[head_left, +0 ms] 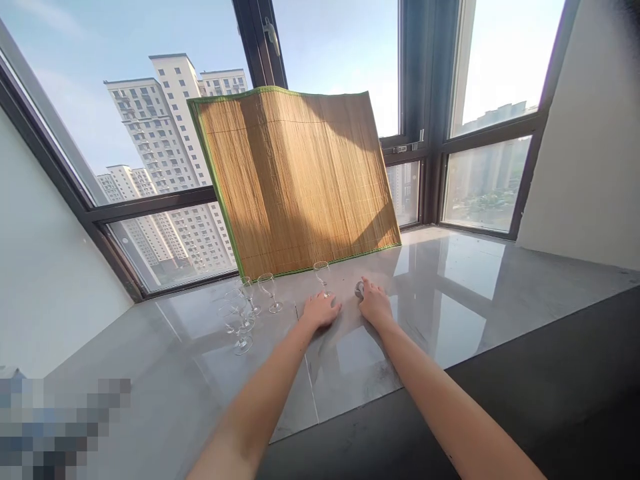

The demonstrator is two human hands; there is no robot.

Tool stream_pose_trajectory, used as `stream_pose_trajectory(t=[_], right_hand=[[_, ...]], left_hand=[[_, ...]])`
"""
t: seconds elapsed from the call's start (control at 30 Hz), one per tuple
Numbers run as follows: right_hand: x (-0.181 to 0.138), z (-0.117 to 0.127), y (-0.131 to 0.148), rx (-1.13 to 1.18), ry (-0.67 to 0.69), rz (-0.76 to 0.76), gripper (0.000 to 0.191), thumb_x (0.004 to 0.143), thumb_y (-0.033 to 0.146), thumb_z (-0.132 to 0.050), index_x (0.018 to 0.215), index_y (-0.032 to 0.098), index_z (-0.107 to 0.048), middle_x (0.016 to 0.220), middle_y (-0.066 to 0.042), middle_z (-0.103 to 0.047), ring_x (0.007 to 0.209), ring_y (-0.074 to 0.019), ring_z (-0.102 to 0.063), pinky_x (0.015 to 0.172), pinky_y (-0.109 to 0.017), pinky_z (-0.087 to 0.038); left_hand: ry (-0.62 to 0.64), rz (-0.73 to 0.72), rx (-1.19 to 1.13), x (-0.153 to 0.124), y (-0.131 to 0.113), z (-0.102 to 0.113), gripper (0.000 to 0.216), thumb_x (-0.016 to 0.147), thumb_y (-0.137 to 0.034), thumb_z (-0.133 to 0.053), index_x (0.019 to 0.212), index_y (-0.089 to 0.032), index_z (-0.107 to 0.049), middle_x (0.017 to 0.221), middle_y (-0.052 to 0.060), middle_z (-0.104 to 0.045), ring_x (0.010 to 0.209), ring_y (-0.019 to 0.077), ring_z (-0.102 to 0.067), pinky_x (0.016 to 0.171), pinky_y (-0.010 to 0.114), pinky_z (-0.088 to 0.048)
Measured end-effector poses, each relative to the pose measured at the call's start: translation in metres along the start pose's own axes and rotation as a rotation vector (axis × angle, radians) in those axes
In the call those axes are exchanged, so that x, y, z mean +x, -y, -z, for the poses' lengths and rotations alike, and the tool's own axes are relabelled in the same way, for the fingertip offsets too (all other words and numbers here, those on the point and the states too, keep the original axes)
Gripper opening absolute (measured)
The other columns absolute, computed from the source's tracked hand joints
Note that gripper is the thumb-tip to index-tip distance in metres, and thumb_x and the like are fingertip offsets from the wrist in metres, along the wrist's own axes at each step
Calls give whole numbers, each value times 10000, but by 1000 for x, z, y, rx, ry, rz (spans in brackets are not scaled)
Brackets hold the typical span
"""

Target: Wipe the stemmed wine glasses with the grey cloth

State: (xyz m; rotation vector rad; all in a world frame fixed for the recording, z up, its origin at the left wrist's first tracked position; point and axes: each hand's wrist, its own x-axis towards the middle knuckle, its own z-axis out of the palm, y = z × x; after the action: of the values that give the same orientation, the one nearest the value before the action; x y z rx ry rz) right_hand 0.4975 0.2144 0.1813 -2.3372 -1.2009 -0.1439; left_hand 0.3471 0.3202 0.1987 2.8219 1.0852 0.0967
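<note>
While I watch remotely through the head view, the step in hand looks like careful handling of glassware on the glossy grey stone ledge (pixel 350 380). My left hand (pixel 321 310), loosely curled, is just beside a clear, stemmed drinking glass (pixel 322 269) upright near the green-edged tan bamboo mat (pixel 300 187); I cannot tell whether it grips the foot. My right hand (pixel 375 303) bends its fingers at a small, pale grey object (pixel 359 289), its hold unclear. Leftward stand 4 more clear, stemmed glasses (pixel 267 285). I judge the next move calls for a light, low touch.
</note>
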Motion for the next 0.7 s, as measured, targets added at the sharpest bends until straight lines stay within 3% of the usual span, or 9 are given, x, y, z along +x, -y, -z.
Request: stream_pose_trajectory(t=[0.13, 0.33, 0.47, 0.7], right_hand=[[-1, 0, -1, 3, 15, 13, 678, 835, 121, -469, 1491, 159, -306, 1243, -150, -584, 1141, -281, -491, 859, -339, -376], [-2, 1, 0, -6, 18, 4, 658, 832, 112, -446, 1476, 149, -319, 1268, -158, -569, 1168, -285, -479, 864, -352, -385], [-3, 0, 0, -22, 19, -3, 638, 834, 97, -430, 1462, 157, -329, 1265, -147, -575, 1182, -272, -481, 864, -339, -386], [-2, -1, 1, -24, 15, 5, 619, 838, 128, -438, 1450, 149, -340, 1273, -152, -574, 1173, -282, -489, 872, -357, -393]], left_hand=[[-31, -33, 11, -52, 16, 2, 623, 938, -615, -229, 1364, -276, -531, 1436, 109, -507, 1386, 298, -371, 1164, 526, -184], [-69, 88, 7, -119, 54, 3, 659, 941, -621, -213, 1437, -273, -471, 1520, 102, -416, 1436, 296, -296, 1166, 504, -209], [-69, 197, 9, -129, 70, 6, 666, 939, -615, -216, 1436, -256, -476, 1536, 116, -391, 1449, 305, -275, 1173, 518, -181], [-87, 350, -50, -114, 89, 4, 622, 952, -542, -240, 1484, -254, -382, 1592, 109, -284, 1468, 309, -229, 1167, 508, -179]])
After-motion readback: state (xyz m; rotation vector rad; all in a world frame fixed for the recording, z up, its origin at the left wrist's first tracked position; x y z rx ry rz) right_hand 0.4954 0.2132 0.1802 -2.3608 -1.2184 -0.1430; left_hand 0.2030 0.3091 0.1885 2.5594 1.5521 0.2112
